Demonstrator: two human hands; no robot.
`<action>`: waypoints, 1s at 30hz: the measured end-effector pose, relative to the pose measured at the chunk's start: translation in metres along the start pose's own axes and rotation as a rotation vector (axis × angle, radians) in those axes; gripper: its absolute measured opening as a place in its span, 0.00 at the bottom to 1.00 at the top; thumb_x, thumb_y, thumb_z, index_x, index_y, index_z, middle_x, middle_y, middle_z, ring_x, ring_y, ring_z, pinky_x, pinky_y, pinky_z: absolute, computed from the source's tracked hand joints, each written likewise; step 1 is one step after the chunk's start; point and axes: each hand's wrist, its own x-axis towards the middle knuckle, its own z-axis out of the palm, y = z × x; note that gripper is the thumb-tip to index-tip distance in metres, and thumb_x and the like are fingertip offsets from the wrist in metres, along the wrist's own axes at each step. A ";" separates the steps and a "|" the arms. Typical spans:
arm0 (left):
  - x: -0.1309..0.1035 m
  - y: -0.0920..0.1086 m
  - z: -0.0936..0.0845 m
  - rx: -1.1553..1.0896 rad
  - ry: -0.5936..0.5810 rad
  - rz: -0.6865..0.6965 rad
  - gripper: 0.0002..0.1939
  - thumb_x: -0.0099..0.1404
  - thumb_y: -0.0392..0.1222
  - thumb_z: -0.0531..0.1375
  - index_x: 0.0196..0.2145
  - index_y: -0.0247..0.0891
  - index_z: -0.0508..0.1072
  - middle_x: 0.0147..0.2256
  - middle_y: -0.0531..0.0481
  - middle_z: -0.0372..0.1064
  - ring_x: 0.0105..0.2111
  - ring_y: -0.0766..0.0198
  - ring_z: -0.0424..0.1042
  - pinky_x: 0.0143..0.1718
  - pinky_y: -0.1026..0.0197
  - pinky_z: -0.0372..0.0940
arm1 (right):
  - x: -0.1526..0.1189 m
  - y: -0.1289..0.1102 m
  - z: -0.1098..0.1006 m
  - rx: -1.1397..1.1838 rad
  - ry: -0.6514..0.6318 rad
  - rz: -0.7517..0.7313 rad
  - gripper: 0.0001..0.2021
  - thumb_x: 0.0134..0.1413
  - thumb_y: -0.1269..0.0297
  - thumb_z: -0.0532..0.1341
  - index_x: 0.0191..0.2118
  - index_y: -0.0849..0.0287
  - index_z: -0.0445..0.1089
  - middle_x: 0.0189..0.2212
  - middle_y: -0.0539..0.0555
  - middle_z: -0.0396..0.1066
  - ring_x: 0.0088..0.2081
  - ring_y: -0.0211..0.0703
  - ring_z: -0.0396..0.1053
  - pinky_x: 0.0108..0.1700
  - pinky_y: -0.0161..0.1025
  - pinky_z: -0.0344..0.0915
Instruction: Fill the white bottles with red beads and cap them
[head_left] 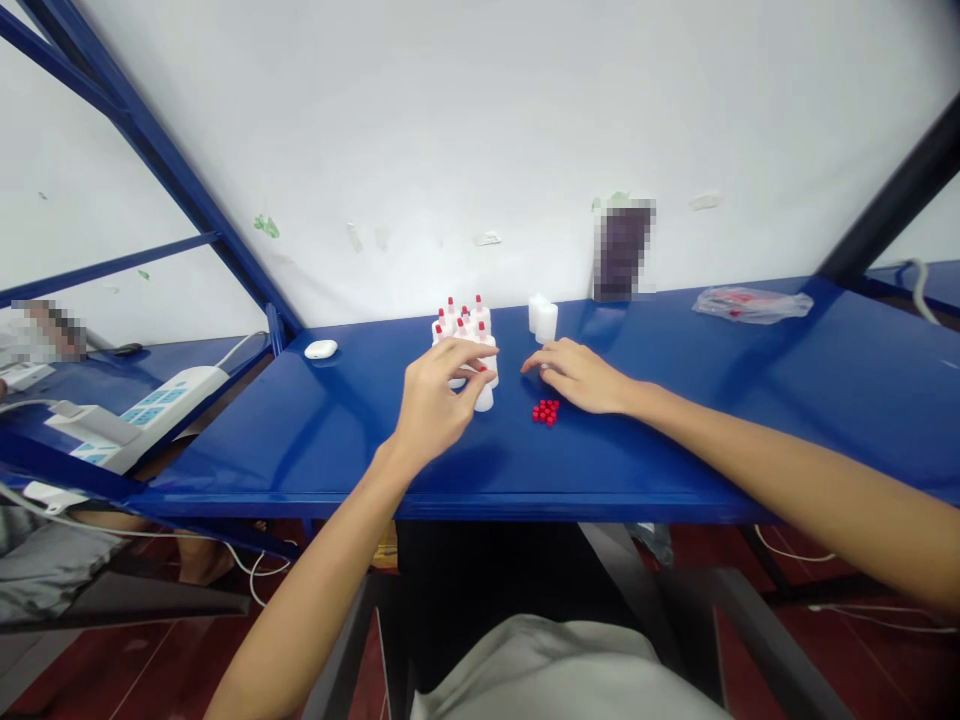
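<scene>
Here, left hand (439, 392) at white bottle (484, 400), right hand (583, 376) beside red caps (546, 412)

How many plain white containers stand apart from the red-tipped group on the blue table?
2 visible: the front container stands just beyond the right hand; the rear container is behind it to the left, partly covered. Another could be hidden behind them.

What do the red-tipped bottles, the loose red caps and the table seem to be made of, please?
Red-tipped bottles: probably matte plastic, white and smooth-sided. Loose red caps: likely plastic, evenly coloured; finish too small to judge. Table: perhaps painted metal, glossy, its blue top showing reflections.
</scene>
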 end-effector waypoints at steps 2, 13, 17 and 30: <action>0.002 0.006 0.013 -0.014 -0.001 0.067 0.08 0.66 0.34 0.62 0.43 0.39 0.77 0.40 0.49 0.75 0.34 0.69 0.76 0.38 0.66 0.75 | -0.001 -0.006 -0.002 0.022 0.028 -0.038 0.15 0.60 0.67 0.50 0.46 0.57 0.71 0.41 0.58 0.73 0.46 0.54 0.68 0.53 0.54 0.61; 0.009 0.013 0.049 -0.006 0.038 0.306 0.11 0.66 0.26 0.59 0.42 0.38 0.76 0.41 0.48 0.76 0.41 0.65 0.76 0.43 0.60 0.73 | -0.010 -0.043 -0.016 0.544 -0.002 -0.185 0.10 0.64 0.61 0.50 0.48 0.55 0.63 0.43 0.54 0.69 0.43 0.48 0.66 0.47 0.48 0.63; 0.006 0.010 0.051 -0.004 0.025 0.319 0.11 0.67 0.27 0.59 0.43 0.38 0.76 0.41 0.47 0.76 0.41 0.65 0.75 0.43 0.60 0.72 | -0.011 -0.047 -0.015 0.539 -0.004 -0.122 0.12 0.66 0.62 0.50 0.51 0.56 0.63 0.43 0.54 0.69 0.42 0.47 0.66 0.46 0.45 0.63; 0.024 -0.001 -0.014 -0.093 0.011 -0.091 0.10 0.61 0.34 0.65 0.42 0.37 0.78 0.36 0.49 0.78 0.36 0.65 0.78 0.39 0.63 0.76 | -0.005 -0.030 -0.012 0.331 0.089 0.001 0.19 0.61 0.62 0.51 0.57 0.55 0.58 0.40 0.54 0.67 0.38 0.48 0.65 0.43 0.48 0.63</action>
